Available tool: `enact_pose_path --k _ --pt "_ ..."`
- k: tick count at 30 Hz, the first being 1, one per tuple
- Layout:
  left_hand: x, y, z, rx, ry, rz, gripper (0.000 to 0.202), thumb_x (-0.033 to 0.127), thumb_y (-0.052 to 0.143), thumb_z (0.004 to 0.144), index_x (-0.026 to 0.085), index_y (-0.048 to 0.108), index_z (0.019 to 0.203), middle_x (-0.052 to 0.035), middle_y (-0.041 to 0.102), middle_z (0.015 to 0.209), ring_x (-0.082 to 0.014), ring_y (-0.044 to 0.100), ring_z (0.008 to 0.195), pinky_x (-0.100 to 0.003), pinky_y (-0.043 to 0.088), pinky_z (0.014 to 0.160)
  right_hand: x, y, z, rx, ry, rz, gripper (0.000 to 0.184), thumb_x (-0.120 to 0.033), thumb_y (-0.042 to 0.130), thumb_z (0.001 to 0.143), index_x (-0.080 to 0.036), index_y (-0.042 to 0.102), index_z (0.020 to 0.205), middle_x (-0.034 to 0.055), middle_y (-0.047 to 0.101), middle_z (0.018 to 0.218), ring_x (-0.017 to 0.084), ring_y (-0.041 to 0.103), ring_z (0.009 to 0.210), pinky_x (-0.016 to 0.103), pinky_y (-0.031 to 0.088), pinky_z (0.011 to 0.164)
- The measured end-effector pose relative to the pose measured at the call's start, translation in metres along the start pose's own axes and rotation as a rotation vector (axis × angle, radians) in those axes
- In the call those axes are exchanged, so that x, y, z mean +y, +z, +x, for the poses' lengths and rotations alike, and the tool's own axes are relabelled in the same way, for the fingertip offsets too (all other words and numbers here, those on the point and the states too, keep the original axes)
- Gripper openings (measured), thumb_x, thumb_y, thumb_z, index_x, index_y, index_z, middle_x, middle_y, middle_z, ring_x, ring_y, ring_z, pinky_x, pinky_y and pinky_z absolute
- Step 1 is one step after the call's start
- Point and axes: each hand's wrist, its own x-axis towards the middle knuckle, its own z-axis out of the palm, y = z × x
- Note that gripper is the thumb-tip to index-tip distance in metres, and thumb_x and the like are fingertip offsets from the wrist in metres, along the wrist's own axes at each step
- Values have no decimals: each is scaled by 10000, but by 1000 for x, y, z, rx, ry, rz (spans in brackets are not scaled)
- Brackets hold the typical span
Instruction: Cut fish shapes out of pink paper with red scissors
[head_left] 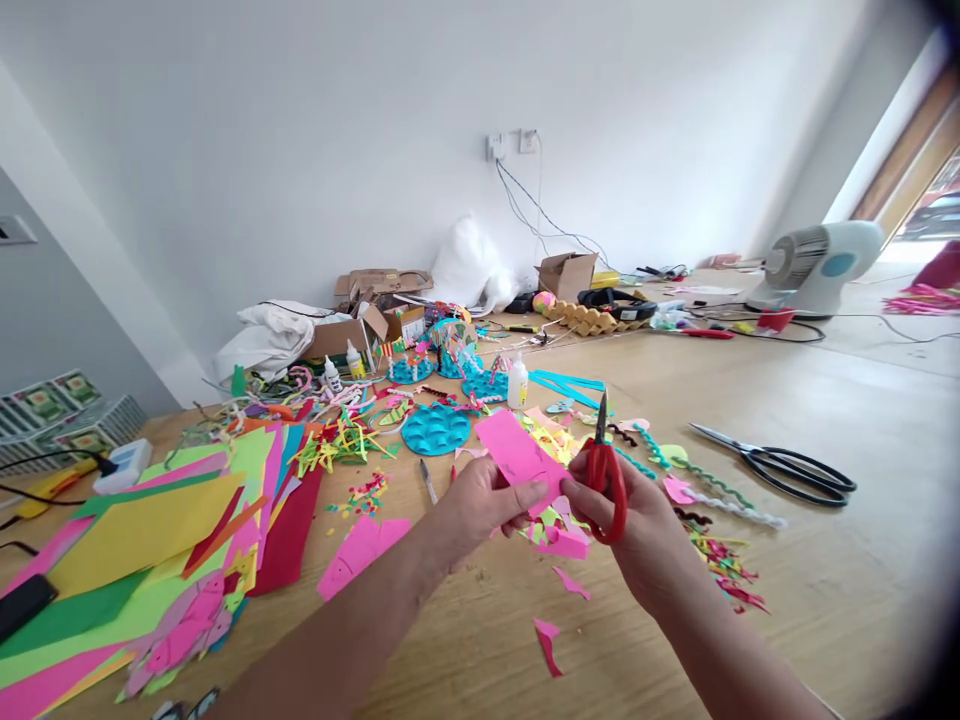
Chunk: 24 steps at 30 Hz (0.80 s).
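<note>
My left hand [480, 502] is closed on a bright pink foam or paper sheet [514, 445], thumb on top, with faint drawn lines on the sheet. My right hand [646, 525] is wrapped around red-handled scissors [618, 500], whose dark blades point up and away. Its fingertips also touch the sheet's right corner. The blades stand beside the sheet, not on it. Below lie pink offcuts [562, 542] and a curved red-pink scrap [549, 645]. Left of my hands rests another pink piece [360, 550] with a fish outline.
Coloured sheets [142, 530] and cut pink fish [191, 625] cover the left side. A blue scalloped disc [436, 430], a glue bottle [517, 383] and blue strips [566, 385] lie beyond my hands. Black-handled scissors [795, 475] are at right; a white fan [817, 265] stands farther back.
</note>
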Motion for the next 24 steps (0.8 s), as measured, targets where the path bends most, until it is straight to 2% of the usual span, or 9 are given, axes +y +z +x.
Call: enact_pose_path --k 3,8,14,18,21,22,24 --pt "-6 1 0 77 -3 68 300 432 630 678 150 529 691 64 419 477 -52 340 405 -198 258 399 -2 4 2 -33 -36 -79 265 -323 730 622 -196 532 743 -49 478 592 89 382 466 209 298 410" --pt "-8 -1 0 240 28 33 203 342 634 654 175 541 723 63 445 517 -62 348 427 -202 264 413 -6 13 8 0 -72 -162 252 -360 690 649 -205 519 750 -25 490 599 117 437 485 223 324 413" --pt "-12 -5 3 273 52 28 232 388 615 655 179 514 649 72 391 457 -57 302 397 -205 270 410 -5 18 17 45 -80 -85 263 -336 726 619 -194 542 743 -20 522 635 111 447 504 224 353 440" --pt "-20 -11 5 387 75 -7 319 436 595 662 187 428 555 80 340 402 -52 290 374 -201 241 397 -7 21 17 88 -68 29 263 -343 735 646 -194 548 755 -13 569 643 113 478 520 228 396 482" --pt "-24 -15 7 446 71 -101 358 474 600 651 185 408 561 76 356 421 -46 292 385 -193 238 397 -15 29 0 -4 -11 163 272 -343 738 663 -208 550 806 17 645 678 151 577 582 254 447 541" --pt "-25 -15 8 456 60 -125 365 484 602 648 185 409 567 73 364 431 -45 295 391 -192 243 399 -19 31 -8 -83 8 213 278 -365 732 666 -218 552 819 21 659 675 165 607 594 255 449 533" --pt "-28 -15 9 469 29 -139 376 502 604 641 185 413 576 67 380 449 -47 309 404 -193 262 403 -27 33 -27 -337 36 284 323 -479 699 663 -237 553 818 39 680 645 195 641 554 258 441 467"
